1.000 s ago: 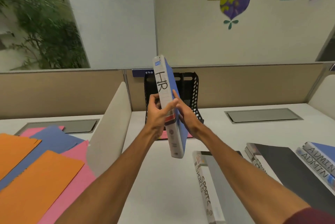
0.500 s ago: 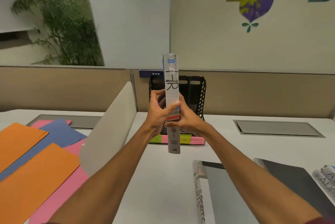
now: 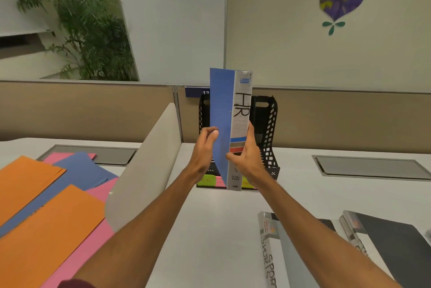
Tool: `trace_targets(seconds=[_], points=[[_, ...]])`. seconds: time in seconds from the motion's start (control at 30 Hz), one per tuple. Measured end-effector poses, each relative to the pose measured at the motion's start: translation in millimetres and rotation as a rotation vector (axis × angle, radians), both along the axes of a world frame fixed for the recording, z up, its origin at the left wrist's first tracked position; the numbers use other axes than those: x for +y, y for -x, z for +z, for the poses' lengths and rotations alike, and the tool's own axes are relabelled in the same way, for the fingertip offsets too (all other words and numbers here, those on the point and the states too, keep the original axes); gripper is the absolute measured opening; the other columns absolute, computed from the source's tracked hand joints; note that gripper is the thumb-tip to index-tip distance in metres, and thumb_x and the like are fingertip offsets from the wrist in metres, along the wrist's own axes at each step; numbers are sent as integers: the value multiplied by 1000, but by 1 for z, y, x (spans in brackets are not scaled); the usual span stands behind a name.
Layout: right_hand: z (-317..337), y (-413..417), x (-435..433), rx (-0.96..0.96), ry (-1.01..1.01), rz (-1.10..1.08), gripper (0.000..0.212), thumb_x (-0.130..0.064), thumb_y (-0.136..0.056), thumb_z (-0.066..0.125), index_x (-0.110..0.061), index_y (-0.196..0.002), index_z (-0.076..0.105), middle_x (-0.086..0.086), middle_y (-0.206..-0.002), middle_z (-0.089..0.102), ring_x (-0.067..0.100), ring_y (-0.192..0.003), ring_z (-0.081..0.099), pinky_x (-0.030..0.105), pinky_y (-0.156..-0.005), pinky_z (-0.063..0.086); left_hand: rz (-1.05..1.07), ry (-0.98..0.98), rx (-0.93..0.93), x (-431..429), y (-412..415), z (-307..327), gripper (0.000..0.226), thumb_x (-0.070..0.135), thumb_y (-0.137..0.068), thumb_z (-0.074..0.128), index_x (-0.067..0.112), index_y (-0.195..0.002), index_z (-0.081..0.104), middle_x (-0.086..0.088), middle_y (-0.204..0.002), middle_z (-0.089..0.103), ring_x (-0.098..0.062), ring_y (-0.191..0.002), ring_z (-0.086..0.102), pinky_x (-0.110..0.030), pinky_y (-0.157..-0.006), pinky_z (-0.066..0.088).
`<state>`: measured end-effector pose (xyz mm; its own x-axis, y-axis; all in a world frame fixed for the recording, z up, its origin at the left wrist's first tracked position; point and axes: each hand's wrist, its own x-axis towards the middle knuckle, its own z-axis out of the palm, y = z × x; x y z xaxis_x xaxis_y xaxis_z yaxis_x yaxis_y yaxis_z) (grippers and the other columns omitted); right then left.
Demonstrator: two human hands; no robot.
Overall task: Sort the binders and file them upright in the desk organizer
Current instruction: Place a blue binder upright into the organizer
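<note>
Head view. Left hand (image 3: 204, 150): fingers curled against the blue cover of the HR binder (image 3: 229, 124), thumb tip pressed on the cover face. It is gripping. Right hand (image 3: 247, 159): thumb laid across the white spine at the coloured bands, fingers wrapped round the far side. It is also gripping. Both hands sit at about the same reach, one on each flank of the binder.

Binder position: held off the desk (image 3: 221, 229), long axis vertical, spine toward the camera, twisted slightly so the left cover shows.

Key relation: the black desk organizer (image 3: 268, 129) stands directly beyond the binder, against the partition, its open slots facing the person. The binder's lower end hangs in front of the organizer's front lip with its coloured labels (image 3: 210, 180). The binder hides the left slots, so I cannot tell which compartment it lines up with.

Judgement: already upright, so what remains is a push straight forward into a slot.

Lying flat at near right: SPORTS binder (image 3: 268, 259), dark binder (image 3: 391, 248).
</note>
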<state>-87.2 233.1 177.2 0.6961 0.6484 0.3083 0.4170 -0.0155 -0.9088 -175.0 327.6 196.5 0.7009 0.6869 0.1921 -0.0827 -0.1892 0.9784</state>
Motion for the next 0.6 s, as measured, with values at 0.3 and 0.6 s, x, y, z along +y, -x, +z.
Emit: trace_targets(seconds=[0.3,0.6], points=[[-14,-17,44,-14,22,-104,110,-10,-74,76,-49,-144,1,-19,-122,39,4,-94,56,20,-74,43,121,-363,459,69,1,-69,43,34,-99,43,7,-134,43,-11,-137,48,-23,-126,44,-29,-97,35],[-44,-38,89,-31,20,-141,108,-11,-73,75,-56,-139,2,-53,-109,35,-24,-100,48,-5,-54,39,20,-424,684,124,-29,-114,58,38,-100,38,9,-148,23,-10,-156,24,-28,-143,23,-46,-116,23]])
